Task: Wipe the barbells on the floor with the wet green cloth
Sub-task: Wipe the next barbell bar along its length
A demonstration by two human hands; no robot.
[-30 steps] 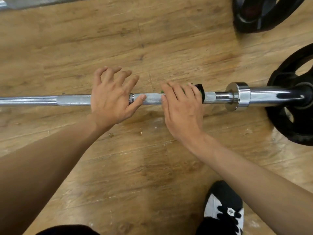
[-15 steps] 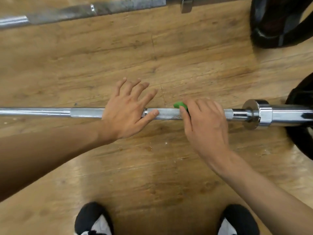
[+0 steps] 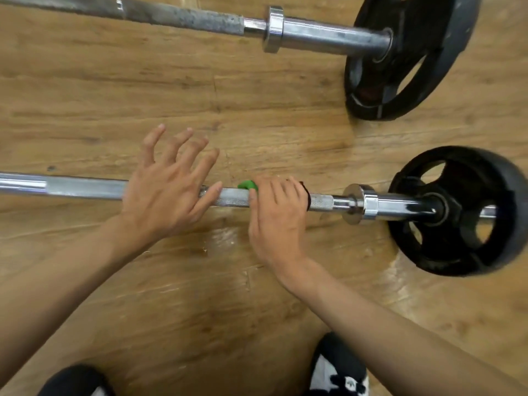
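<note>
Green cloth (image 3: 247,185) — nub under right hand (image 3: 278,221)

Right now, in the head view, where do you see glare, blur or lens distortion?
Head view: glare whitens the floor beside the right hand and the chrome collar; the wide-angle lens slightly bows the near barbell; the left hand and the shoe look soft; the green cloth is clear.

Green cloth (image 3: 247,185), chrome barbell (image 3: 85,188), black plates (image 3: 457,212)

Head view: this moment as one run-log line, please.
right hand grips green cloth on near barbell | left hand touches it | far barbell untouched
</note>
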